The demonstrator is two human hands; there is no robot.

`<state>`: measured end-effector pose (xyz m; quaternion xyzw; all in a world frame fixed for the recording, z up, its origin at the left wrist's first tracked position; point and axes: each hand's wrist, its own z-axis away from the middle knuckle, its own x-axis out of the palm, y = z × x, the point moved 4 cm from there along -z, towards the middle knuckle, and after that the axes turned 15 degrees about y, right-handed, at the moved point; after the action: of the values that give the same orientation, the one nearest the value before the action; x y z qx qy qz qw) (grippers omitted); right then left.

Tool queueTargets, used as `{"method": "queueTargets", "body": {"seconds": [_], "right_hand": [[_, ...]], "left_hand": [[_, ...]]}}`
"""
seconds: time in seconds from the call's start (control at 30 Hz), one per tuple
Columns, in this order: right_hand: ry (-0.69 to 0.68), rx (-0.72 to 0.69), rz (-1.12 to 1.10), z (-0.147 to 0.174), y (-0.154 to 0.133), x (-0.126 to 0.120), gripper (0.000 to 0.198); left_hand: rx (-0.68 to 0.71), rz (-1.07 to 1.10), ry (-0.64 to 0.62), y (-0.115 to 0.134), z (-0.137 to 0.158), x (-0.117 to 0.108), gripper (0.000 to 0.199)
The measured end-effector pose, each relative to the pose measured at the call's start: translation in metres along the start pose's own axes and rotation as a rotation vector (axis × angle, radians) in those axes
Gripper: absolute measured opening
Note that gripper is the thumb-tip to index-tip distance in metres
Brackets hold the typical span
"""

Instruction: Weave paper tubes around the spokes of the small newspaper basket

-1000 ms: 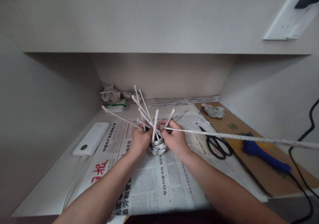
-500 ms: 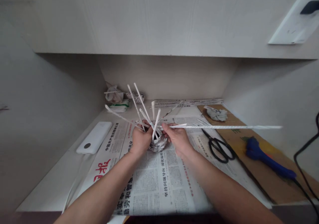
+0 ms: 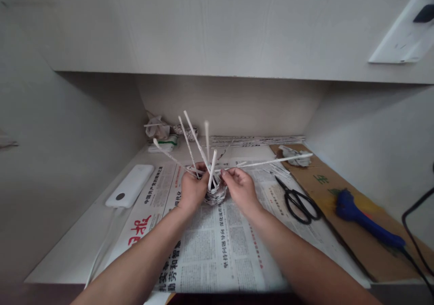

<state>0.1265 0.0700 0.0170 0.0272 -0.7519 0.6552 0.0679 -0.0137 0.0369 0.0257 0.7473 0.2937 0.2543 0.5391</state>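
A small woven paper basket [image 3: 216, 196] sits over the newspaper [image 3: 203, 246] in the middle of the head view. Several rolled paper sticks [image 3: 195, 133] rise from its rim and fan outward. My left hand [image 3: 194, 186] is closed around the basket's left side, with its fingertips hidden behind the sticks. On the other side my right hand [image 3: 240, 186] pinches near the rim, thumb against fingers. A long paper strip [image 3: 276, 161] runs from the rim past the right fingertips and slants up to the right. Exactly where the right fingers grip it is partly hidden.
Black scissors [image 3: 300, 203] and a blue glue gun [image 3: 366, 219] with a cord lie to the right, the latter on cardboard [image 3: 339, 246]. A white power bank [image 3: 130, 186] lies left. Paper sticks [image 3: 257, 140], crumpled paper [image 3: 294, 154] and a plastic bag [image 3: 158, 127] are behind.
The long paper strip has swung from level to slanting upward, and its visible reach to the right is shorter. A short stick near the left hand no longer shows. Both hands stay by the basket.
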Motion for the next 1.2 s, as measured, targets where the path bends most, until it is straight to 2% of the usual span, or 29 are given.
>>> {"method": "queueTargets", "body": {"seconds": [0.27, 0.33, 0.43, 0.53, 0.73, 0.83, 1.0, 1.1, 1.2], "right_hand": [[0.003, -0.007, 0.268, -0.015, 0.006, -0.007, 0.025], [-0.019, 0.041, 0.211, -0.016, 0.005, -0.007, 0.024], [-0.033, 0.222, -0.02, -0.013, 0.004, -0.005, 0.026], [-0.008, 0.355, -0.125, -0.01, 0.003, -0.003, 0.032], [0.098, 0.384, -0.107, -0.011, 0.006, -0.006, 0.046], [0.036, 0.302, -0.103, -0.009, 0.0, -0.003, 0.042], [-0.114, 0.02, 0.074, -0.005, -0.003, 0.0, 0.027], [-0.113, -0.124, 0.252, -0.006, 0.001, -0.004, 0.025], [-0.082, -0.173, 0.305, -0.008, 0.001, -0.006, 0.029]], "left_hand": [[-0.004, -0.002, -0.023, -0.001, 0.001, 0.0, 0.016], [0.009, 0.008, -0.027, -0.001, 0.001, 0.0, 0.015], [0.019, 0.006, -0.055, 0.002, 0.002, 0.002, 0.013], [0.029, -0.007, -0.056, 0.003, 0.005, 0.002, 0.012], [-0.012, -0.03, -0.026, -0.002, 0.008, 0.003, 0.015], [-0.009, -0.033, -0.017, -0.002, 0.006, 0.002, 0.013], [0.025, -0.058, -0.017, 0.001, 0.002, 0.0, 0.011], [0.046, -0.059, -0.037, 0.002, 0.004, 0.001, 0.011], [0.034, -0.019, -0.068, 0.003, 0.008, 0.003, 0.011]]}}
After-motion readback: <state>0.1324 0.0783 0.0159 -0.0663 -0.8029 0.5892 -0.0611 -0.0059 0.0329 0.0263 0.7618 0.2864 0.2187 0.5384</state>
